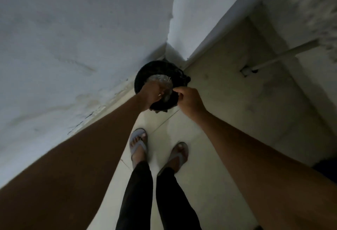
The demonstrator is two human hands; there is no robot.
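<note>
The scene is dim and flat, with a cool grey cast over the rough pale plastered wall (73,38). The cream tiled floor (228,111) is the brightest area. Soft light falls from the right, so the right forearm (255,147) looks lit and the left forearm (73,156) sits in shade. The black bin liner (164,104) sinks into near-solid shadow, while the crumpled clear plastic (160,81) catches faint glints. The wide lens bends the wall edges and stretches both forearms. The top right corner is smeared with blur.
</note>
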